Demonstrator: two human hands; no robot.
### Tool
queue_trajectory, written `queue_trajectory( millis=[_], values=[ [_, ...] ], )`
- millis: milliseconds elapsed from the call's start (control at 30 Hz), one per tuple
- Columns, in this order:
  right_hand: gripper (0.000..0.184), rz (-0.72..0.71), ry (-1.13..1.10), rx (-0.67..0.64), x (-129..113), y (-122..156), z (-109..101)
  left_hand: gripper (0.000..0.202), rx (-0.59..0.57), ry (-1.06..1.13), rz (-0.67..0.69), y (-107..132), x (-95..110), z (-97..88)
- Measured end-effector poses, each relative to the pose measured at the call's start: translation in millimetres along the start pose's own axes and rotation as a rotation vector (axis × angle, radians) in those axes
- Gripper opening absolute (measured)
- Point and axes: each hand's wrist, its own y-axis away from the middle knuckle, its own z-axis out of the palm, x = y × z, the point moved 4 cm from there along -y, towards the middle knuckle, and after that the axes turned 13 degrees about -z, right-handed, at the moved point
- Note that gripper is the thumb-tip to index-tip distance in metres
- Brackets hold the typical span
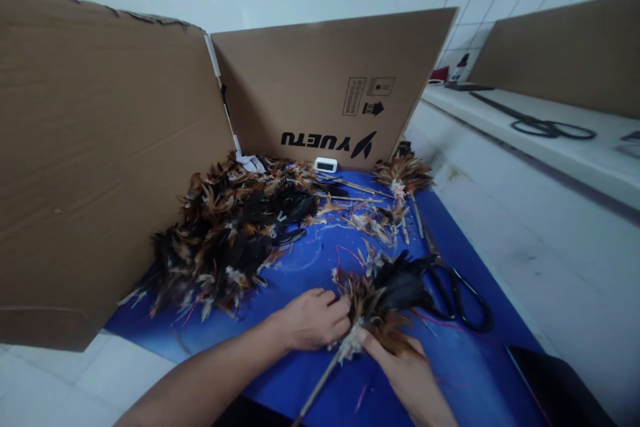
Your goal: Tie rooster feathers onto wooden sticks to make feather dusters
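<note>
My left hand (313, 317) and my right hand (405, 370) meet over a feather bundle (385, 300) of brown and black feathers bound to a thin stick (320, 387). The left fingers curl and pinch the base of the feathers. The right hand grips the bundle from below, with feathers lying over its fingers. The stick points down toward me. Black scissors (460, 293) lie just right of the bundle on the blue mat (450, 373).
A large heap of loose feathers (230, 233) lies at the left. A second small feather bundle (403, 177) and a white device (325, 165) sit near the cardboard screen (320, 93). Another pair of scissors (550, 127) rests on the far right counter. A dark object (555, 387) lies at bottom right.
</note>
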Motion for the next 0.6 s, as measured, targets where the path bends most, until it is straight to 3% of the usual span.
queue_trajectory(
  millis=[167,433,600],
  values=[
    [0.031,0.093,-0.078,-0.051,-8.9,-4.7,1.8,0.018,-0.002,0.175,-0.128,4.7,-1.5,8.9],
    [0.030,0.153,-0.337,-0.022,-28.9,-14.8,-7.6,0.018,-0.024,0.591,-0.498,12.5,-4.6,13.7],
    [0.022,0.026,-0.228,0.124,-36.0,-21.5,-15.5,0.021,-0.024,0.834,-0.657,10.4,-8.6,10.2]
  ],
)
